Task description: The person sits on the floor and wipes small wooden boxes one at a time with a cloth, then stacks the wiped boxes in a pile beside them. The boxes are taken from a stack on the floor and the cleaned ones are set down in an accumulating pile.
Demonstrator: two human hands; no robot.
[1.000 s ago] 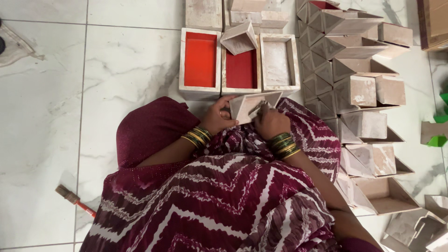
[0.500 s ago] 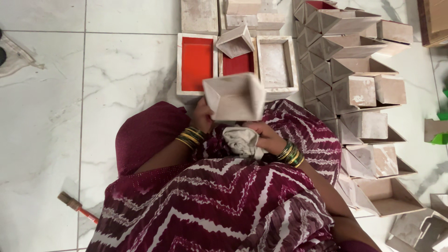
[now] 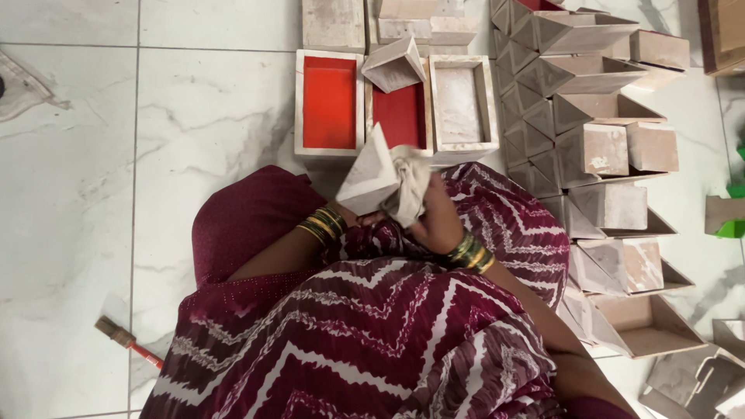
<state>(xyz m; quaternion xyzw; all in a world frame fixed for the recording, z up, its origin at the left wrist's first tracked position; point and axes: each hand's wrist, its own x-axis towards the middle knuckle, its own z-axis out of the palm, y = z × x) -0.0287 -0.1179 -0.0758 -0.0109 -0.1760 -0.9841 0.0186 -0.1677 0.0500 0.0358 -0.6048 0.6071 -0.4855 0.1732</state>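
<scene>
I sit on a white marble floor in maroon zigzag-patterned clothing. A pale triangular box [image 3: 369, 174] is tilted up over my lap. My left hand [image 3: 358, 220] grips it from underneath and is mostly hidden behind it. My right hand [image 3: 436, 217] holds a crumpled whitish cloth [image 3: 409, 186] pressed against the box's right side. Both wrists carry green and gold bangles.
Three rectangular trays lie ahead, two with red insides [image 3: 329, 101] and one pale [image 3: 462, 105]; a small triangular box [image 3: 394, 64] rests on them. Several triangular and square boxes [image 3: 590, 147] are stacked at right. A paintbrush [image 3: 128, 341] lies at lower left.
The box has turned from showing its open mouth toward me to a tilted side view. My right hand rose from my lap with the cloth and now presses it on the box.
</scene>
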